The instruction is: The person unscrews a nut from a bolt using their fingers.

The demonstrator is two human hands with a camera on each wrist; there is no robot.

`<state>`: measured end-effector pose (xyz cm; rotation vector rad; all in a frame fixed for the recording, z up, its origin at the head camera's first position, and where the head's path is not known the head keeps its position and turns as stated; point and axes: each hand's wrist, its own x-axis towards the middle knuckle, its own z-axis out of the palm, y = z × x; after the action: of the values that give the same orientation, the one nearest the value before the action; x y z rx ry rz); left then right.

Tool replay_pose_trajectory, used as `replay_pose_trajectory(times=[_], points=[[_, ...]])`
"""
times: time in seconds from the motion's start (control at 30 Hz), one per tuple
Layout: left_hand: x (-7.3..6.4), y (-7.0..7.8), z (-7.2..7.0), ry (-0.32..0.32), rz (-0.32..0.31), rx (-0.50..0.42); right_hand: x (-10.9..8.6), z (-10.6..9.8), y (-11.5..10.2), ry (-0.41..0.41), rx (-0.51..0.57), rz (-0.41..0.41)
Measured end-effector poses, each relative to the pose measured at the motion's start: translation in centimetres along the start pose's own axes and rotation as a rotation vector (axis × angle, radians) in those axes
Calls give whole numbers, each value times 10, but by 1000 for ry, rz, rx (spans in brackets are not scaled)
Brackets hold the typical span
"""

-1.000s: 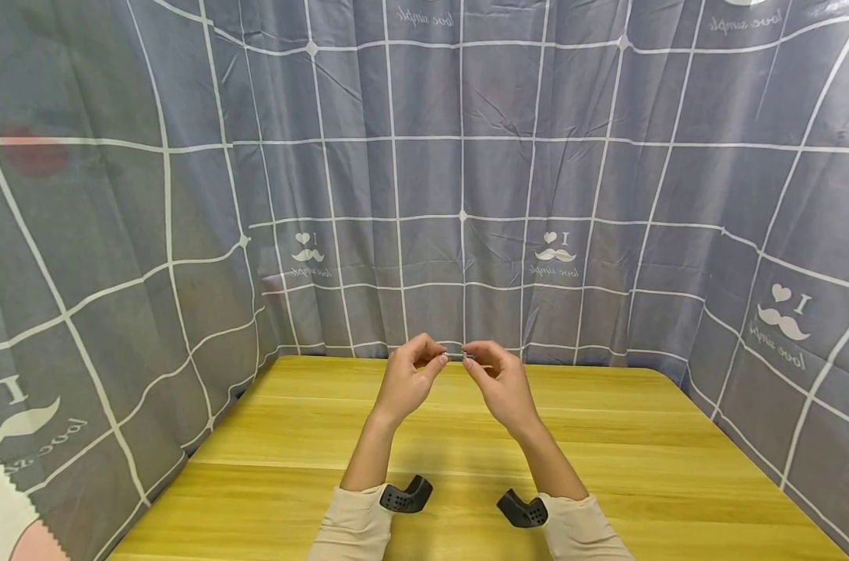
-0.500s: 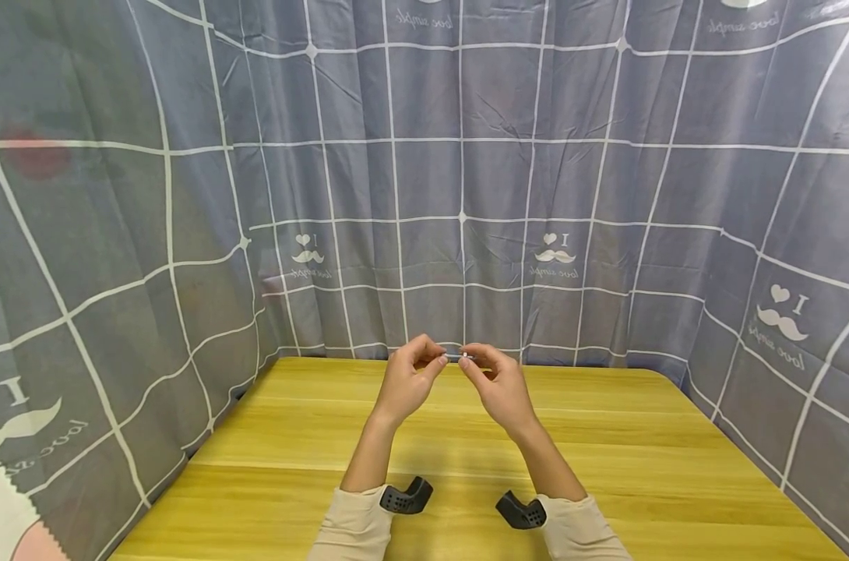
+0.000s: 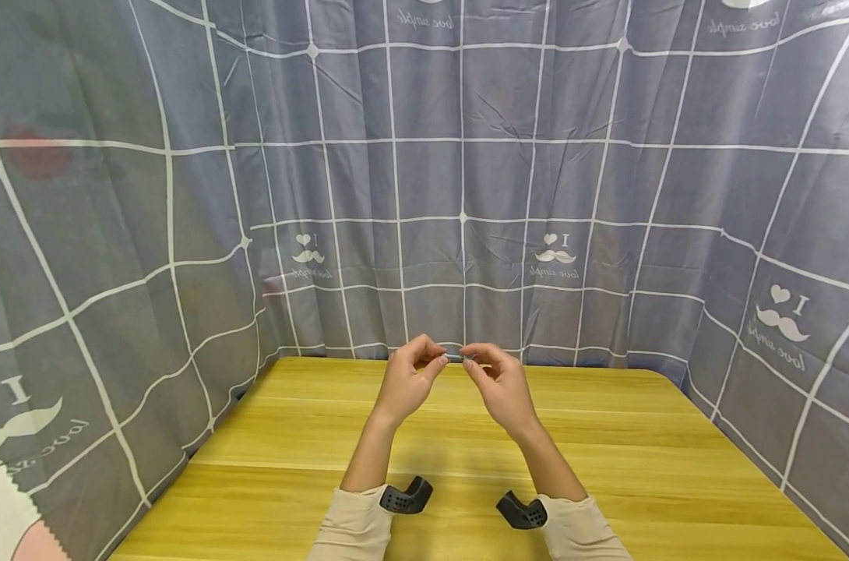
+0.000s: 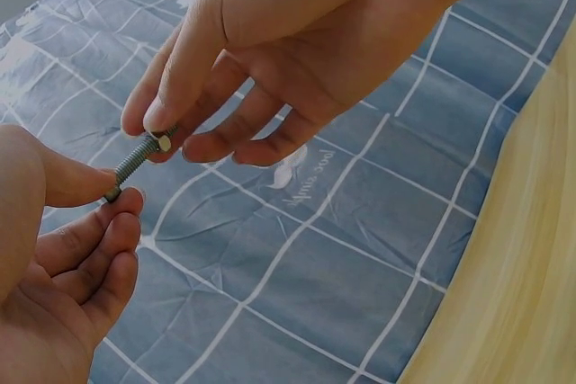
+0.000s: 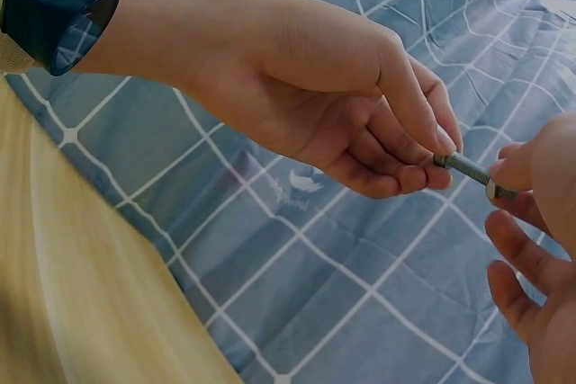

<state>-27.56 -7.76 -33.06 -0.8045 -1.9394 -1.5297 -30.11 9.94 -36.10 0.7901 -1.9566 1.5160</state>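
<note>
Both hands are raised over the table's far edge, joined by a small metal bolt (image 3: 455, 358) that spans the gap between their fingertips. My left hand (image 3: 408, 383) pinches the bolt's head end between thumb and index finger; its other fingers curl loosely. In the left wrist view the threaded shank (image 4: 135, 161) slants up to a hex nut (image 4: 163, 141), where the fingertips of my right hand (image 3: 500, 388) pinch. From the right wrist, the nut (image 5: 491, 190) shows on the thread beside the right thumb, with the bolt's end projecting past it.
Below the hands lies a yellow wood-grain table (image 3: 424, 444). Grey curtains (image 3: 494, 179) with white grid lines hang behind it and on both sides. Black wrist devices (image 3: 406, 496) sit on both light sleeves.
My right thumb and index finger shift slightly left at the nut, then back right. The left hand stays nearly still, its pinch on the bolt kept.
</note>
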Motion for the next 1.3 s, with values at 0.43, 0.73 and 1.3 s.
replay_pose_trajectory(times=[0.43,0.73,1.3], points=[[1,2,-2,0,7,11,-1,2,2,2,-32,77],[0,6,-4,-8,22,14,-1,1,1,11,-23,54],[0,5,-4,-17,11,18,0,2,2,26,3,63]])
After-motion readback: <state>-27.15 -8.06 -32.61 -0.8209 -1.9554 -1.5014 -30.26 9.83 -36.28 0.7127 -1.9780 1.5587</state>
